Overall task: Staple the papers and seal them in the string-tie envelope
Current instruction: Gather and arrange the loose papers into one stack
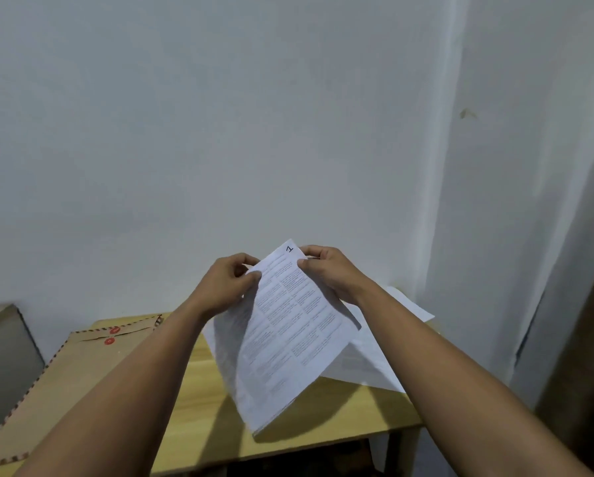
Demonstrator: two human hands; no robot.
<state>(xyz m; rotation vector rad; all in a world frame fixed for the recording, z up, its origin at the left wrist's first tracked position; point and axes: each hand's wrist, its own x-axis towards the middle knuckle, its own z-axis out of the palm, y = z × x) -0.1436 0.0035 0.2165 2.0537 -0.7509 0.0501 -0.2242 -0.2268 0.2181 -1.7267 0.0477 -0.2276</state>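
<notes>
I hold a stack of printed papers (285, 335) up above the wooden table (340, 418), tilted, with a handwritten "1" at the top corner. My left hand (231, 282) pinches the stack's upper left edge. My right hand (326, 270) grips the top right corner. The stack's lower edge hangs just over the table. A brown string-tie envelope (78, 380) with red button discs and a striped border lies flat at the table's left. No stapler is in view.
More loose white sheets (385, 342) lie on the table behind and right of the held stack. A grey box (3, 356) stands at the far left. A white wall rises close behind the table, and the table's front edge is near me.
</notes>
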